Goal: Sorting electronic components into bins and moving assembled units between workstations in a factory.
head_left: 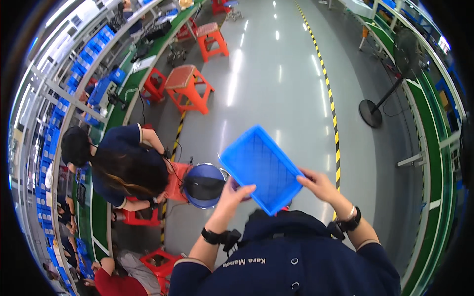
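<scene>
A shallow blue plastic bin is held up in front of me, tilted, with nothing visible in it. My left hand grips its near left edge, thumb over the rim. On the right side, my right hand pinches the corner of the bin, thumb on the rim and the other fingers beyond it. Dark bands with small devices circle both of my wrists.
To the left, a person in a dark shirt leans beside a round blue stool. Red plastic stools line the green workbench. A black-and-yellow floor stripe runs ahead. At right stands a pedestal fan beside another green bench.
</scene>
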Action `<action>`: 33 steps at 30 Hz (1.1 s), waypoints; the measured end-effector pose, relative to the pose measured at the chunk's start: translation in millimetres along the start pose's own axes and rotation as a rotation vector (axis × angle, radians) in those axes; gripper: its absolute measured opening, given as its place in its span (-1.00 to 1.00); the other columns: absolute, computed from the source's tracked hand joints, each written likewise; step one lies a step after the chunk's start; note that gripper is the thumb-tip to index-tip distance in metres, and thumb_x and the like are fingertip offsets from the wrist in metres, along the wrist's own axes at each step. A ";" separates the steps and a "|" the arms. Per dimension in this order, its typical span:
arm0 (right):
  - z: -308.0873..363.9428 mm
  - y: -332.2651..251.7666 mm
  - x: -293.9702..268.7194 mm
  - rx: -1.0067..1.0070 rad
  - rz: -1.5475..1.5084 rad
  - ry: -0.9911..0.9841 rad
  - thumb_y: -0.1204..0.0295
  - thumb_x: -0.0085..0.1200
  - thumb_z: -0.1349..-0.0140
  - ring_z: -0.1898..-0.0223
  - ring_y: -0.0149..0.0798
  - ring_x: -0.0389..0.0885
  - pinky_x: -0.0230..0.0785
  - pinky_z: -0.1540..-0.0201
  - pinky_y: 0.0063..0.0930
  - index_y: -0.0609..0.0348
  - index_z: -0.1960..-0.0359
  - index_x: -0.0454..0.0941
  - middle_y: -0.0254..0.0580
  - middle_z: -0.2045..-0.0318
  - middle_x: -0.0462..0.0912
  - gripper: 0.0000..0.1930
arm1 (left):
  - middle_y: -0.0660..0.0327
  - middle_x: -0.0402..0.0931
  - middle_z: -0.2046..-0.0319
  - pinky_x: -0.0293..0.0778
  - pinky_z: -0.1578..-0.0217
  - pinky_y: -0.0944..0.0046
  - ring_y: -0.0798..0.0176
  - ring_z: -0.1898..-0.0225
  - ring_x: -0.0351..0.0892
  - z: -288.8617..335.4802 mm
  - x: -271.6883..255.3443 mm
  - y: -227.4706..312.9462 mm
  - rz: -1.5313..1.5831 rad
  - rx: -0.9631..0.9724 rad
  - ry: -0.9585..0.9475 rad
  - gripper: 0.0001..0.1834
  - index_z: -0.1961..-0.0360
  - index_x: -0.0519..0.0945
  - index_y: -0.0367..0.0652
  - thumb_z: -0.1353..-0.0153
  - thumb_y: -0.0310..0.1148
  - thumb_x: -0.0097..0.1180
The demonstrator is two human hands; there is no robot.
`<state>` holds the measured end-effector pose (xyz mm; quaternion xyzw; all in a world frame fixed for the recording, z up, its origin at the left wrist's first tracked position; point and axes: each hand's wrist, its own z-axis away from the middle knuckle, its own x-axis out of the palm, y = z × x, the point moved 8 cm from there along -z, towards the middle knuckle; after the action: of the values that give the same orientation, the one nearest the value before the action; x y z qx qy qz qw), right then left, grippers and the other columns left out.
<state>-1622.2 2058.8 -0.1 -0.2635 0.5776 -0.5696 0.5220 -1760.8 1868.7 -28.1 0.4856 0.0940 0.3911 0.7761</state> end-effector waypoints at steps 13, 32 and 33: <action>-289.2 -11.4 -104.3 0.072 -0.019 0.168 0.34 -0.11 -0.26 0.48 -0.47 0.46 0.38 0.33 -0.55 0.28 0.00 0.42 -0.22 0.57 0.51 -0.66 | 0.07 0.30 -0.03 0.36 0.00 0.20 0.22 -0.04 0.34 -262.9 -1.6 135.7 0.180 0.063 -0.147 -0.17 -0.22 0.02 -0.16 -0.01 -0.31 0.25; -612.0 27.4 -316.5 0.351 -0.303 0.098 0.00 -0.15 -0.23 0.01 -0.23 0.47 0.36 0.10 -0.34 0.19 -0.10 0.35 -0.15 -0.01 0.45 -0.43 | 0.05 0.47 0.17 0.45 0.32 0.36 0.29 0.27 0.51 -638.7 17.9 336.2 -0.177 -0.024 -0.244 -0.08 -0.22 0.01 -0.24 0.09 -0.35 0.33; -636.8 28.4 -324.3 0.336 -0.305 0.055 -0.02 -0.15 -0.23 -0.01 -0.22 0.44 0.35 0.08 -0.31 0.19 -0.11 0.33 -0.14 -0.03 0.44 -0.42 | 0.05 0.47 0.17 0.45 0.30 0.36 0.29 0.25 0.51 -655.5 17.7 341.8 -0.200 -0.045 -0.255 -0.07 -0.23 0.01 -0.24 0.08 -0.32 0.33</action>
<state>-2086.6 2600.2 -51.8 -0.2413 0.4422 -0.7370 0.4506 -2269.8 2402.9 -76.0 0.5021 0.0338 0.2492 0.8274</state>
